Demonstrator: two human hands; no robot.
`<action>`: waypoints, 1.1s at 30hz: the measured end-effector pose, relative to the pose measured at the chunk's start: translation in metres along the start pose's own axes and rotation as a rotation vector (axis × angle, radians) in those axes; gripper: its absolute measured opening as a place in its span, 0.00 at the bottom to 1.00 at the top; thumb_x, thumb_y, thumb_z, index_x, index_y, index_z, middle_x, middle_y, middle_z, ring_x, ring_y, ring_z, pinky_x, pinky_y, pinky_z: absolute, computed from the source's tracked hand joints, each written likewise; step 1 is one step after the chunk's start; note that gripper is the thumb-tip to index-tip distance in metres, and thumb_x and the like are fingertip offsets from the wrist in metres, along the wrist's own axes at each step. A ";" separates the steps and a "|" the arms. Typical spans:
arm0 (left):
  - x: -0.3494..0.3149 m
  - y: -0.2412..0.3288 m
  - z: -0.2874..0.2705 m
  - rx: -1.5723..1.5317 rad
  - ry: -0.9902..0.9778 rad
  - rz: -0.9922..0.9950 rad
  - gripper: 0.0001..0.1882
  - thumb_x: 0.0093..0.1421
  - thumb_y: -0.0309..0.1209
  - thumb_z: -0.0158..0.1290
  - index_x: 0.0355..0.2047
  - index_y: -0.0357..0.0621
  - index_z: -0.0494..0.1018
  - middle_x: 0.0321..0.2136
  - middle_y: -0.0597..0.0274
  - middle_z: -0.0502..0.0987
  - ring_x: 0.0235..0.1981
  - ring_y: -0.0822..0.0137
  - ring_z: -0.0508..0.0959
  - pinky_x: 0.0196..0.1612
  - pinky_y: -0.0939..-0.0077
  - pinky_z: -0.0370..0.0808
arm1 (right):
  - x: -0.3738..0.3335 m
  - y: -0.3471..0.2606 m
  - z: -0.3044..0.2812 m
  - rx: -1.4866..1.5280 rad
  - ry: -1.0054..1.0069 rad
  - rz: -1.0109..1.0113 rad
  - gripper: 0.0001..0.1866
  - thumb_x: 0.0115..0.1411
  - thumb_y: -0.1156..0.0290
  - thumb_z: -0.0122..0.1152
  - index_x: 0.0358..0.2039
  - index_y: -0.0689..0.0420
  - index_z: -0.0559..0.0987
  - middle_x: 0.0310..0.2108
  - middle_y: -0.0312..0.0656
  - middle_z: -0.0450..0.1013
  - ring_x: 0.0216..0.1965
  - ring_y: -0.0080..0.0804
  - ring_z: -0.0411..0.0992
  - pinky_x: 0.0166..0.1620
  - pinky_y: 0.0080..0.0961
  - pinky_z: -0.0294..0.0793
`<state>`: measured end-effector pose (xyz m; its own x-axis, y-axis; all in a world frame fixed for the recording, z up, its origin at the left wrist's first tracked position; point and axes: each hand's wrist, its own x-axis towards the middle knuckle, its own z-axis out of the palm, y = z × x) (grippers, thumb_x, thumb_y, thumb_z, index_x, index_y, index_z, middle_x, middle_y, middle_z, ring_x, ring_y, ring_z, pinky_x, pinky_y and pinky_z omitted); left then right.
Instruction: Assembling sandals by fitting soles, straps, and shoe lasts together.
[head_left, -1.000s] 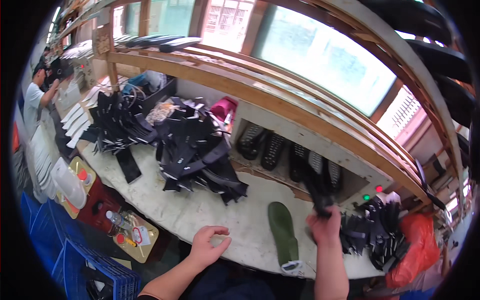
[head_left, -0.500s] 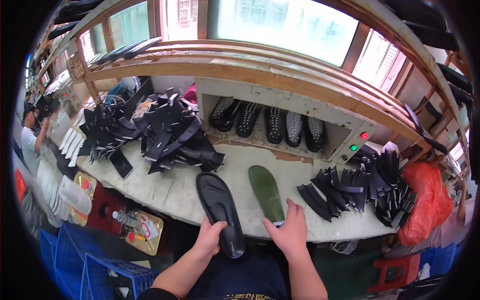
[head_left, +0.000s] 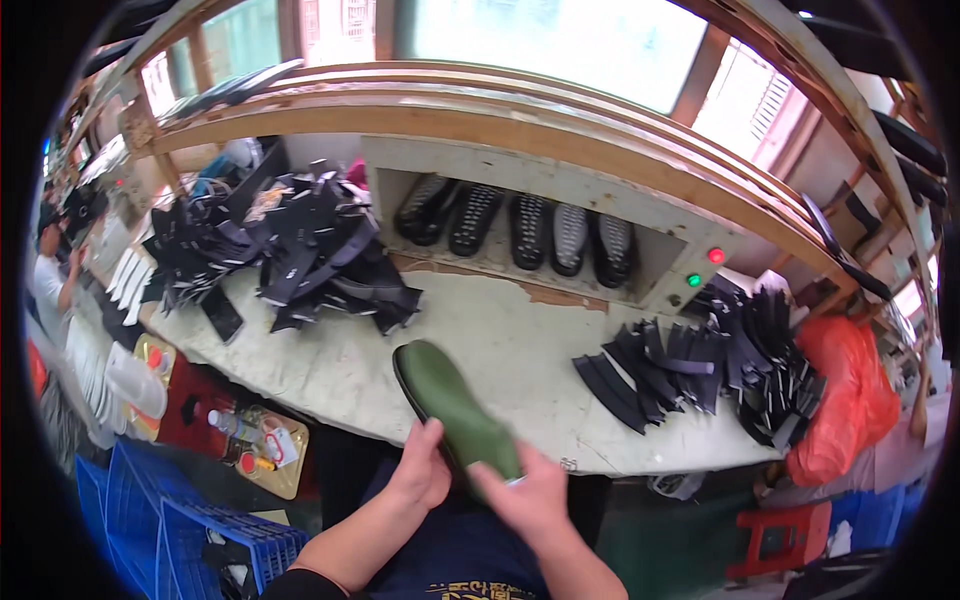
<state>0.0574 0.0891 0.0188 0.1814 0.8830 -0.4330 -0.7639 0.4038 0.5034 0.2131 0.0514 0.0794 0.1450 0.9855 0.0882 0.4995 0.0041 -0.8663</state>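
Observation:
My left hand [head_left: 420, 472] grips the black shoe sole [head_left: 402, 384] along its left side. Only a dark rim of the sole shows, since a green foot-shaped form [head_left: 445, 395], apparently a shoe last, covers most of it. The two lie one over the other, toes pointing away from me, held above the worktable's front edge. My right hand [head_left: 525, 500], slightly blurred, is closed round the heel end of the green form. Whether the two pieces are pressed fully together I cannot tell.
Piles of black strips [head_left: 320, 250] lie left and right on the pale worktable [head_left: 490, 320]. Behind stands a white box [head_left: 560, 170] with several studded dark shoe pieces inside. An orange-red bag [head_left: 845, 390] sits far right; blue crates [head_left: 230, 530] stand low left.
My right hand has lifted the green form off the table and brought it left onto the black sole. My left hand still holds the sole. The view has shifted slightly.

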 end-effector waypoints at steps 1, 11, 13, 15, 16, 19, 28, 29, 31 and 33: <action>0.006 0.000 -0.001 -0.083 0.007 -0.071 0.26 0.67 0.44 0.53 0.61 0.44 0.66 0.51 0.55 0.77 0.51 0.54 0.78 0.55 0.53 0.77 | -0.007 -0.004 0.004 -0.177 0.055 -0.229 0.25 0.49 0.64 0.76 0.47 0.61 0.83 0.40 0.47 0.82 0.35 0.35 0.81 0.43 0.28 0.79; 0.023 0.007 -0.026 -0.154 -0.319 -0.079 0.40 0.58 0.59 0.54 0.61 0.44 0.67 0.53 0.50 0.76 0.54 0.47 0.77 0.55 0.46 0.77 | 0.163 0.087 -0.125 -0.299 0.488 -0.044 0.13 0.64 0.62 0.62 0.34 0.60 0.83 0.28 0.47 0.80 0.30 0.45 0.78 0.35 0.36 0.75; 0.024 0.003 -0.025 -0.097 -0.346 -0.064 0.40 0.59 0.59 0.54 0.62 0.44 0.66 0.54 0.49 0.76 0.55 0.46 0.77 0.55 0.44 0.76 | 0.213 0.145 -0.166 -0.501 0.693 -0.080 0.15 0.63 0.57 0.63 0.37 0.58 0.84 0.29 0.47 0.80 0.33 0.47 0.79 0.38 0.41 0.76; 0.019 -0.002 -0.030 -0.108 -0.361 -0.058 0.40 0.58 0.59 0.54 0.62 0.44 0.66 0.54 0.48 0.76 0.55 0.46 0.76 0.55 0.44 0.76 | 0.242 0.152 -0.184 -0.577 0.709 0.036 0.18 0.61 0.55 0.65 0.38 0.58 0.84 0.31 0.46 0.81 0.35 0.47 0.80 0.39 0.40 0.77; 0.017 -0.004 -0.033 -0.117 -0.377 -0.054 0.41 0.58 0.59 0.54 0.62 0.43 0.66 0.54 0.47 0.75 0.56 0.46 0.76 0.55 0.44 0.76 | 0.252 0.154 -0.188 -0.651 0.726 0.156 0.20 0.60 0.52 0.66 0.39 0.59 0.84 0.33 0.46 0.82 0.38 0.47 0.81 0.40 0.40 0.78; 0.017 -0.005 -0.040 -0.127 -0.392 -0.070 0.42 0.57 0.59 0.55 0.63 0.43 0.65 0.54 0.47 0.75 0.57 0.47 0.75 0.56 0.44 0.76 | 0.267 0.164 -0.194 -0.728 0.691 0.238 0.21 0.58 0.52 0.68 0.40 0.57 0.85 0.34 0.45 0.82 0.38 0.47 0.81 0.42 0.41 0.78; 0.016 -0.002 -0.042 -0.159 -0.339 -0.127 0.44 0.55 0.60 0.57 0.63 0.44 0.65 0.55 0.48 0.74 0.60 0.45 0.73 0.59 0.43 0.74 | 0.282 0.180 -0.195 -0.686 0.714 0.239 0.22 0.56 0.52 0.69 0.42 0.57 0.86 0.35 0.46 0.83 0.39 0.47 0.81 0.43 0.40 0.78; 0.017 -0.002 -0.042 -0.177 -0.335 -0.125 0.44 0.55 0.61 0.57 0.64 0.45 0.65 0.56 0.48 0.74 0.60 0.45 0.72 0.60 0.43 0.73 | 0.282 0.181 -0.195 -0.690 0.715 0.242 0.22 0.56 0.52 0.69 0.42 0.57 0.86 0.35 0.46 0.83 0.39 0.47 0.81 0.43 0.40 0.78; 0.017 0.000 -0.040 -0.190 -0.330 -0.129 0.44 0.55 0.61 0.56 0.64 0.45 0.65 0.56 0.49 0.74 0.60 0.45 0.72 0.60 0.43 0.73 | 0.282 0.184 -0.195 -0.661 0.727 0.228 0.21 0.56 0.53 0.70 0.41 0.58 0.86 0.35 0.46 0.83 0.39 0.47 0.81 0.43 0.39 0.78; 0.017 0.001 -0.039 -0.210 -0.320 -0.129 0.44 0.55 0.62 0.56 0.64 0.46 0.65 0.56 0.50 0.74 0.61 0.44 0.71 0.60 0.43 0.72 | 0.282 0.184 -0.195 -0.646 0.733 0.219 0.21 0.56 0.53 0.70 0.41 0.58 0.86 0.35 0.46 0.83 0.39 0.47 0.81 0.43 0.39 0.78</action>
<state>0.0354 0.0957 -0.0171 0.4427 0.8714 -0.2113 -0.8260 0.4880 0.2820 0.5123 0.2972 0.0408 0.6709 0.6050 0.4288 0.7359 -0.4721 -0.4853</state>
